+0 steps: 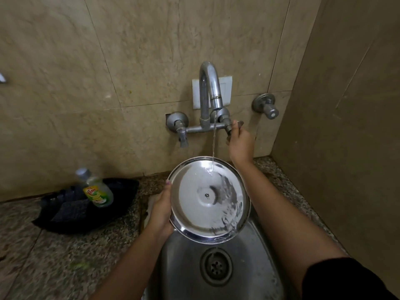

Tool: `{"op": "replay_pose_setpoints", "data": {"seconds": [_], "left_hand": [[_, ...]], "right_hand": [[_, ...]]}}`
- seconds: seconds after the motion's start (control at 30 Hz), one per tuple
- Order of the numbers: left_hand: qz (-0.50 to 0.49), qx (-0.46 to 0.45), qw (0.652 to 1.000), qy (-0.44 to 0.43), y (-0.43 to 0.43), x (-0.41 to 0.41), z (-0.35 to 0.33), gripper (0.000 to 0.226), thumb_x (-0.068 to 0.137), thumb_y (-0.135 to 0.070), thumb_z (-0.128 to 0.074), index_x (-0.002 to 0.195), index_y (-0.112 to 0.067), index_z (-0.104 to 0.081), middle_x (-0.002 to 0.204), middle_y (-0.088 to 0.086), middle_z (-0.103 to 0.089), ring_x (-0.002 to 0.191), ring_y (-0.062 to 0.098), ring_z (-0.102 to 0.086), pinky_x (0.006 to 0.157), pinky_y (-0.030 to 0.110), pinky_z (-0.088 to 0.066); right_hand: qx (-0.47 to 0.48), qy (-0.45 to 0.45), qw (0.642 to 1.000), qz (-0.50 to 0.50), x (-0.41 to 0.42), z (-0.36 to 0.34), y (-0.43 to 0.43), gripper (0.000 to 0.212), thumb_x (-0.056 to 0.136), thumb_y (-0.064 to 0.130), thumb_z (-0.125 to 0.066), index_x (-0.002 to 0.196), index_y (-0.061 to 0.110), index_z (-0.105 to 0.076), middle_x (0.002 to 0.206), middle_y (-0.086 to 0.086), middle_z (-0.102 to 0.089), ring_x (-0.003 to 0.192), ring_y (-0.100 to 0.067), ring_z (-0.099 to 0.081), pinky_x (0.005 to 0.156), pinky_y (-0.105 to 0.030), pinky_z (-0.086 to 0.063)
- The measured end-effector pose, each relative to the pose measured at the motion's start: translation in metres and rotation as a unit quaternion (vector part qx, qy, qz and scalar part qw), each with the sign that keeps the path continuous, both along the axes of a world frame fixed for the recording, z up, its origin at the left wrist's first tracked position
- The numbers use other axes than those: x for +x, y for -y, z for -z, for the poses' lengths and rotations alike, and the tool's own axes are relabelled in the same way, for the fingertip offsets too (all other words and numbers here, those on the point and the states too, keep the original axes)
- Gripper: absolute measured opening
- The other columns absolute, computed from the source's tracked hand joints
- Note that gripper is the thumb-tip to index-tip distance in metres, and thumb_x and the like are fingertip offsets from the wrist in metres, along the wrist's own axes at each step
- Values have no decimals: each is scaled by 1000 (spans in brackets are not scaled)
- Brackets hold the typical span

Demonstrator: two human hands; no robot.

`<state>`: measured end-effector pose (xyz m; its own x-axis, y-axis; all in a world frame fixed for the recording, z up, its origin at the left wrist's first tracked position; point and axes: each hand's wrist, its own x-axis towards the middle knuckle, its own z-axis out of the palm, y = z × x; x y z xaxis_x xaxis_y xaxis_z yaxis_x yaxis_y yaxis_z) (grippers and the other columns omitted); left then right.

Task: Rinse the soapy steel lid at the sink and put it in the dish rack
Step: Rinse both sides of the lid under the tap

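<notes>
A round steel lid is held tilted over the steel sink, its inner face toward me with a small screw at the centre. My left hand grips its left rim. A thin stream of water falls from the curved tap onto the lid's upper part and runs down its right side. My right hand is raised to the wall, fingers closed on the right tap handle. No dish rack is in view.
A black tray on the speckled stone counter at left holds a dish-soap bottle and a dark scrub pad. A second tap handle and a separate wall valve flank the tap. A tiled side wall closes the right.
</notes>
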<state>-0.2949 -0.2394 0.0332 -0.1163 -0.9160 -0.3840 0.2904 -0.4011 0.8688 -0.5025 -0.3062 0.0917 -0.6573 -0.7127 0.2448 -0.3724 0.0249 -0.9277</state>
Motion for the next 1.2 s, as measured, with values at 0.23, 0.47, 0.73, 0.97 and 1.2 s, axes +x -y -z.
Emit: {"op": "replay_pose_setpoints", "data": {"seconds": [0.23,0.47,0.73,0.97,1.2], "left_hand": [[-13,10,1000,-1,0,-3,1,43,96,-45,-48,111,-9,-67,89,8,-75,88,29,-69,72,38,-57],[-10,-5,1000,10,-6,-10,0,36,98,-40,-45,98,-11,-67,73,3,-74,73,20,-68,56,28,-54],[-31,-8,999,35,-10,-12,2,40,98,-43,-44,93,-10,-67,78,4,-70,71,19,-66,54,25,-49],[9,38,999,14,-12,-26,16,54,96,-52,-41,116,-9,-67,103,11,-75,90,20,-73,72,29,-54],[-26,91,995,12,-13,-21,35,60,87,-61,-49,110,-10,-68,108,18,-72,99,35,-68,94,50,-51]], "right_hand": [[18,-27,999,15,-2,-4,-1,57,102,44,-27,67,10,-57,69,-14,-64,68,-32,-65,67,-48,-56],[25,-28,999,-4,-3,-8,-7,57,101,47,-28,67,11,-55,66,-10,-61,66,-30,-64,61,-40,-51],[202,-381,893,-130,23,76,-77,65,99,45,-32,152,11,-15,160,-8,-16,148,-24,-13,119,-37,-8],[138,-407,843,-324,74,81,-105,62,101,41,-25,153,17,-2,162,0,0,149,-12,3,121,-33,-2],[251,-474,793,-289,7,104,-124,65,98,50,-25,153,23,-4,162,1,0,149,-14,3,120,-36,1]]}}
